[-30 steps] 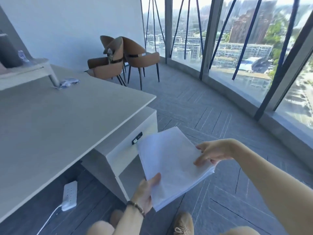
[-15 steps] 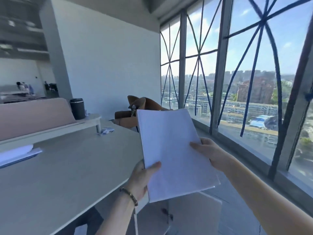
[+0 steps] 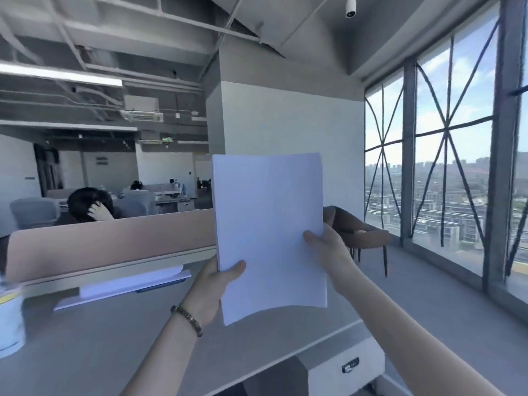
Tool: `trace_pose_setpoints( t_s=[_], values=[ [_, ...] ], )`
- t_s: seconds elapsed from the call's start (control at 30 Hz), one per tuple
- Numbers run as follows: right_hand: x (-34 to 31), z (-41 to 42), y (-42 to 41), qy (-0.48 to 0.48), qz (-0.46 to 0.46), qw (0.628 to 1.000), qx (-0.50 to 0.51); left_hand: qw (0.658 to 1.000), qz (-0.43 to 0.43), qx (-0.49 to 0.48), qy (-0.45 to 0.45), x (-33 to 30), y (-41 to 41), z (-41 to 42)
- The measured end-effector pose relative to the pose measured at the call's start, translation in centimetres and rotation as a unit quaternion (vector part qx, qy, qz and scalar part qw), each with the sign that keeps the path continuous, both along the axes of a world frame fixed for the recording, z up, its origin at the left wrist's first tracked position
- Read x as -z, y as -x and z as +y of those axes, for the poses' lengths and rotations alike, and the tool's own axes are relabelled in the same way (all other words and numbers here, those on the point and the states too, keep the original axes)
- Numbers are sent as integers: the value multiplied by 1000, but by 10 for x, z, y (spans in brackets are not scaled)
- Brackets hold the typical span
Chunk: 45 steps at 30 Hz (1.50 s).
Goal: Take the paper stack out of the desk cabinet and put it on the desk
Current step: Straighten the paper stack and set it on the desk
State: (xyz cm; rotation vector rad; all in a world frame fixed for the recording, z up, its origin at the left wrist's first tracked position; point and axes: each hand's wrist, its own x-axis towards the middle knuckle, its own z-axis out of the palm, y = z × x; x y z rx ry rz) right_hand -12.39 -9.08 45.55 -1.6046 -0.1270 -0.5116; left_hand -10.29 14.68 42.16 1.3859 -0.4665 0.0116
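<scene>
Left hand closed on lower left edge of paper stack: thumb flat across front sheet, fingers hidden behind, beaded bracelet on wrist. Right hand clamped on right edge about mid-height, thumb on front, fingers behind and out of sight. Stack held upright in the air above desk, front face toward camera, not touching desktop. Sheets white and blank, smooth, matte; top and bottom edges bowed into a shallow curve; left edge showing many thin layers. Desk top pale grey, flat, matte, bare beneath the stack. Desk cabinet under right end of desk, light grey, boxy, with small dark handle on its front; whether open or shut cannot be told from this angle. Farther left on desk, low white sheets lying flat near the beige divider panel, well apart from the held stack. White cylindrical cup at far left edge, blurred. Stack blocking view of middle of divider and of part of white wall. Brown upholstered chair behind right hand, partly hidden by it, on grey floor. Tall windows at right with dark criss-cross lines over the glass, city beyond. Beyond divider, a seated person's dark hair with a hand raised to it. Ceiling open, grey beams and ducts.
</scene>
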Motion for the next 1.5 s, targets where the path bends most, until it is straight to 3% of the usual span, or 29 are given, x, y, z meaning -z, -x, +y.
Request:
trace_pose_setpoints(
  t_s=[0.13, 0.33, 0.63, 0.8, 1.0, 1.17, 1.33, 1.4, 1.5],
  values=[
    [25, 29, -53, 17, -17, 1000, 7, 998, 18, -65, -1, 18, -43, 23],
    [98, 69, -150, 29, 24, 999, 0, 985, 26, -162, -45, 95, -125, 46],
    [203, 109, -236, 11, 39, 999, 22, 968, 66, -222, -100, 187, -204, 72],
    [200, 113, -229, 26, 18, 999, -22, 966, 134, -214, -50, 189, -209, 80],
    [141, 97, -242, 52, -52, 997, -12, 971, 127, -201, 5, 177, -206, 76],
    [86, 90, -264, 157, -165, 974, -7, 965, 134, -222, 28, 182, -206, 65],
    [95, 86, -284, 233, -162, 959, 5, 964, 135, -229, 15, 191, -211, 67],
    [103, 86, -282, 186, -137, 972, -32, 962, 140, -235, 4, 193, -213, 69],
    [130, 85, -280, -42, -24, 990, -134, 961, 152, -229, -14, 195, -214, 71]
  ],
)
